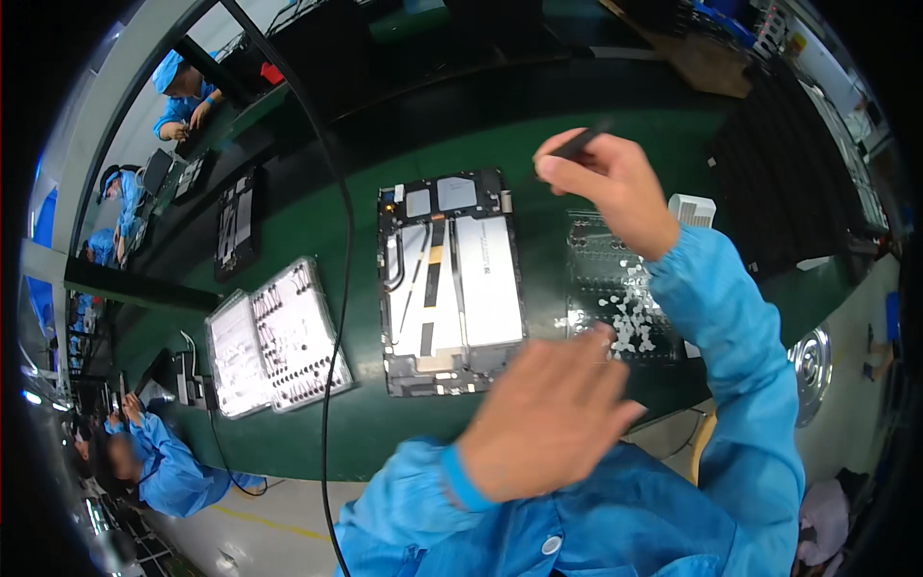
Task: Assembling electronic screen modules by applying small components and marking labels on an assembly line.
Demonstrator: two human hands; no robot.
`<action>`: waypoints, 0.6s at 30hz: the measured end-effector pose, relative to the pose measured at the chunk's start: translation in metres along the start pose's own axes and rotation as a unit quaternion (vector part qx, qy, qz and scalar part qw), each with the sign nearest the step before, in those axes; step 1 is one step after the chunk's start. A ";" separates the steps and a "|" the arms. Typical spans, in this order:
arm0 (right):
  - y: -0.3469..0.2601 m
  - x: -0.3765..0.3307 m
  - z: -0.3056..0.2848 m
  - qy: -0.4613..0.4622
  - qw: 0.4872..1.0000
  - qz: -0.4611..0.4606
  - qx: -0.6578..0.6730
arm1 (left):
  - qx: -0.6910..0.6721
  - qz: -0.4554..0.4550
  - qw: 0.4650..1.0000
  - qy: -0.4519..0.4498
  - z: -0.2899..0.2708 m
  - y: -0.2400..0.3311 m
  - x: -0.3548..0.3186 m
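Head view: right hand pinching a slim dark tool, fingers closed on it; left hand blurred, fingers stretched, thumb apart, any hold hidden, near the tray of white pieces; opened tablet lying left of that, parts case farther left

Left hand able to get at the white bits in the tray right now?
Likely yes: the left hand has its fingertips close beside the white bits, with nothing visible between; the right hand is farther off.
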State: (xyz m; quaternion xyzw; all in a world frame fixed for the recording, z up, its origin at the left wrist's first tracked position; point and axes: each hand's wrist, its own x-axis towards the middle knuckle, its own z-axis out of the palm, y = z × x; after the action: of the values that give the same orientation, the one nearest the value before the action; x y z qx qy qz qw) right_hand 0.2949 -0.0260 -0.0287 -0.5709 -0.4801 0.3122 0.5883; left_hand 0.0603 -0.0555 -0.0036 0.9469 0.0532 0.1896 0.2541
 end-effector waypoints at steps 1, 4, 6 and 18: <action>0.006 0.007 0.008 0.003 1.000 -0.001 0.000 | 0.021 -0.031 0.999 0.040 -0.021 -0.010 -0.008; 0.019 0.025 0.027 -0.027 0.998 0.046 0.020 | 0.119 -0.081 0.986 0.080 -0.062 -0.056 -0.018; 0.025 0.031 0.037 0.003 0.999 0.050 0.021 | 0.133 -0.069 0.985 0.086 -0.066 -0.084 -0.016; 0.036 0.044 0.038 0.009 0.994 0.105 0.042 | 0.131 -0.027 0.990 0.040 -0.055 -0.135 0.012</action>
State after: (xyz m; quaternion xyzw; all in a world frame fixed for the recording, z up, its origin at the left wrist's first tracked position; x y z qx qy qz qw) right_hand 0.2811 0.0337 -0.0592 -0.5954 -0.3988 0.3870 0.5802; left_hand 0.0498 0.0896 -0.0231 0.9617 0.1137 0.2120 0.1311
